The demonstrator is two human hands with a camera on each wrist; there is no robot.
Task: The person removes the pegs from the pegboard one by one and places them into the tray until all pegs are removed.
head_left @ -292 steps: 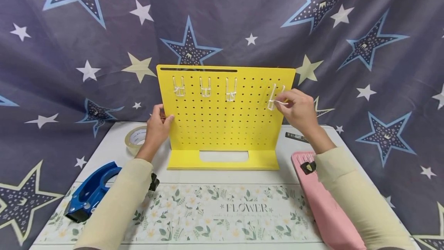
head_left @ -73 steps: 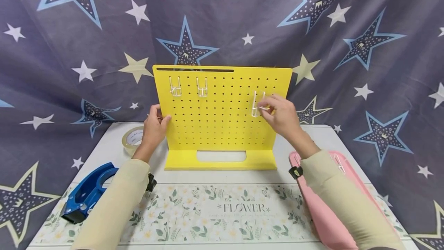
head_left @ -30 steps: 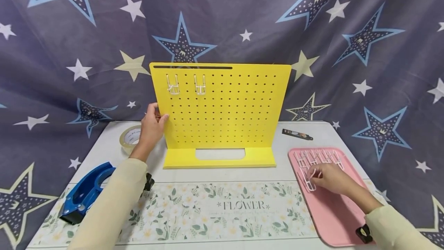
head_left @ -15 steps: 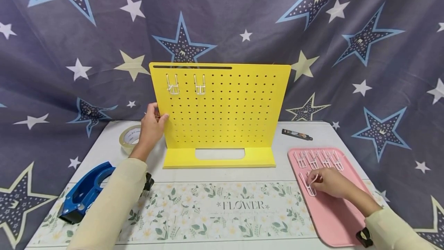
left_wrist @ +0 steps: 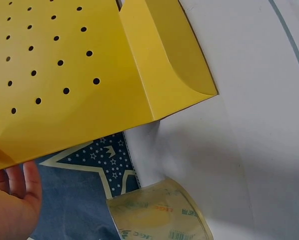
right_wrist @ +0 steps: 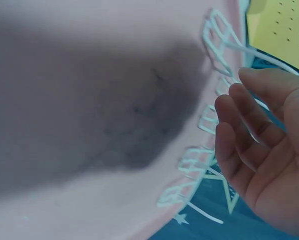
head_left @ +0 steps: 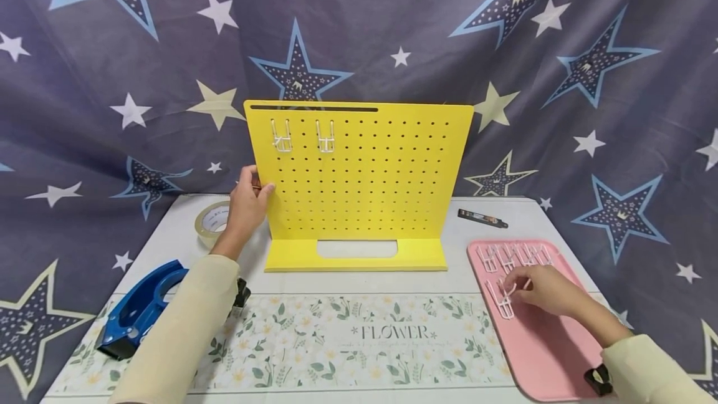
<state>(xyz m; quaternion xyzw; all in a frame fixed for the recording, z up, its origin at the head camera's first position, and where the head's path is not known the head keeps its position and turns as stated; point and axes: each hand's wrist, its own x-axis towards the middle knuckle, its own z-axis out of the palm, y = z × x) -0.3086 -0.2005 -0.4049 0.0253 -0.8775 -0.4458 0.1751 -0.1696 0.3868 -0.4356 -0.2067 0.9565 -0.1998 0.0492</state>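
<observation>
A yellow pegboard (head_left: pixel 359 192) stands upright on its base at the middle of the table. My left hand (head_left: pixel 248 204) grips its left edge, thumb in front and fingers behind. Two white wire hooks, a left one (head_left: pixel 283 137) and a right one (head_left: pixel 325 137), hang near the board's top left. On the pink tray (head_left: pixel 552 354) a single wire hook (head_left: pixel 503 307) lies in front of a row of several others (head_left: pixel 507 257). Beside that hook is my right hand (head_left: pixel 546 290); in the right wrist view its relaxed fingers (right_wrist: pixel 229 115) hold nothing.
A roll of clear tape (head_left: pixel 213 222) sits behind my left forearm. The blue tape dispenser (head_left: pixel 140 310) is at the front left. A small black packet (head_left: pixel 482 218) lies behind the tray. A floral mat (head_left: pixel 359 341) covers the table's front.
Two hooks have left the board since the first frame. My right hand carried the latest from the board to the tray and let it go. The left hand keeps its grip.
</observation>
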